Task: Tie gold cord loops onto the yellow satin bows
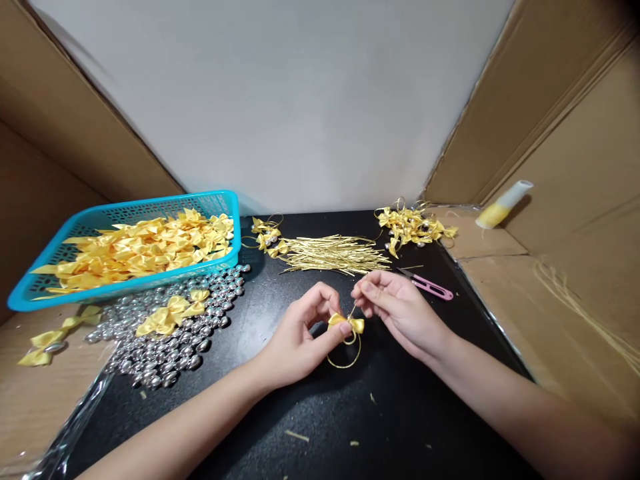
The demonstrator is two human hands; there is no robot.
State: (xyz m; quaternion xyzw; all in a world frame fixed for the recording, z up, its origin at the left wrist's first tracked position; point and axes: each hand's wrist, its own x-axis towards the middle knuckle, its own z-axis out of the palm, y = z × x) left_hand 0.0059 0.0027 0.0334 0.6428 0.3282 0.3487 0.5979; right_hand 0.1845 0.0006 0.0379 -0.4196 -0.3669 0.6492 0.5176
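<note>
My left hand pinches a yellow ribbon bow between thumb and fingers, above the middle of the black tabletop. A loop of gold cord hangs below the bow. My right hand is closed just to the right, its thumb and fingers pinching the thin end of the cord that rises from the bow. Behind both hands lies a pile of cut gold cords. Small thread snips with a pink handle rest beyond my right hand.
A blue basket full of yellow bows stands at the left. Silver beads spread before it, with several bows on top. Corded bows lie at the back right, near a thread cone. Cardboard walls flank the table.
</note>
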